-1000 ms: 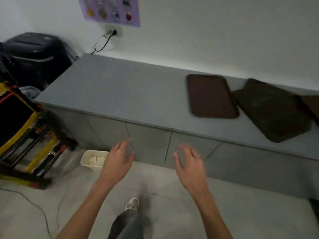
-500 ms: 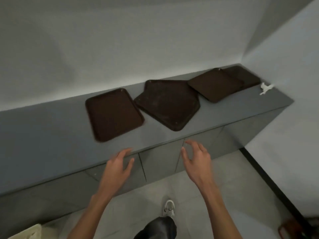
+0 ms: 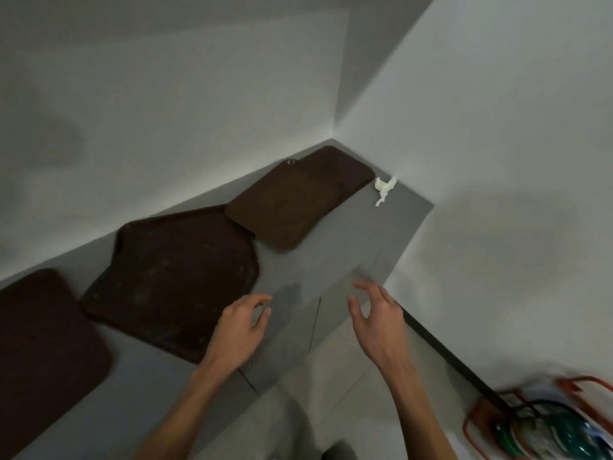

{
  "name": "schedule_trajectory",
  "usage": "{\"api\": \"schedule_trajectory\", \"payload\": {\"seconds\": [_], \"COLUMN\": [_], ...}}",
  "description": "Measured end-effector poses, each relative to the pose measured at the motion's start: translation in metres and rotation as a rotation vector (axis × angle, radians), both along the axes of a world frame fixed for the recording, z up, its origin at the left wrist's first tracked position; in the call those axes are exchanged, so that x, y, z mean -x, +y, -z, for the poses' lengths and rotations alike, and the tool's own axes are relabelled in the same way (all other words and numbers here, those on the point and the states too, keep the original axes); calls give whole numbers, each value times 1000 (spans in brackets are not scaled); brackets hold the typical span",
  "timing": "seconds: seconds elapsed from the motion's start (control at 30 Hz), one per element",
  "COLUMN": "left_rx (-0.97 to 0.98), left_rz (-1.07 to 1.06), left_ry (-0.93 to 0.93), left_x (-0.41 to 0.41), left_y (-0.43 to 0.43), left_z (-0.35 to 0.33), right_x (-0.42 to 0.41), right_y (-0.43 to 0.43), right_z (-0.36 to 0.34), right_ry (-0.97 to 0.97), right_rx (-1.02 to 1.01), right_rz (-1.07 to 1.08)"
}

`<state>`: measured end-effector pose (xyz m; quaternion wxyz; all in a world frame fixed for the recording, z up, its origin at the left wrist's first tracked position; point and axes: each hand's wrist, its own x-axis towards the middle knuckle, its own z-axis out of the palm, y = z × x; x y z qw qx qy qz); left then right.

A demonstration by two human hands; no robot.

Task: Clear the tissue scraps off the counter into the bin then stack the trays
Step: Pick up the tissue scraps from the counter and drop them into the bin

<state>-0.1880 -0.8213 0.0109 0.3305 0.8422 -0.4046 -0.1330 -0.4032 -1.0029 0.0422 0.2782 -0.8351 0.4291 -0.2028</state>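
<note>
crowding the counter (image 3: 335, 257), brown trays (image 3: 172, 277) flank tissue scrap (image 3: 384, 189).

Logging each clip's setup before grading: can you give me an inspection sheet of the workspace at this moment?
Surface: grey counter, running into a wall corner.
Job's things: tissue scrap at the counter's far end, beside the far trays, which overlap; middle tray and left tray lie apart, unstacked. Bin not in view.
Clutter: nothing seen.
Hands: left hand and right hand both empty, fingers relaxed, above the counter's front edge.
Cables: nothing seen.
Surroundings: white walls; blurred red-framed object on the floor at right.
</note>
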Motion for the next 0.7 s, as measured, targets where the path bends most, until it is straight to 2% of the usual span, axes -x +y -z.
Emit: {"api": "schedule_trajectory", "payload": {"seconds": [0.33,0.53,0.7], "left_rx": [1,-114,-287], "left_rz": [164,228,342], "left_ry": [-23,-2,-1], "left_x": [-30,-39,-43], "left_y": [-289,-458,-578], "left_z": [28,41,61], "right_x": [-28,-44,-44], "right_y": [-245,-381,-449], "right_z": [41,44,59], "right_ry": [64,111,92], "right_rx": [-64,-52,-31], "right_rz": [-22,-67,-47]}}
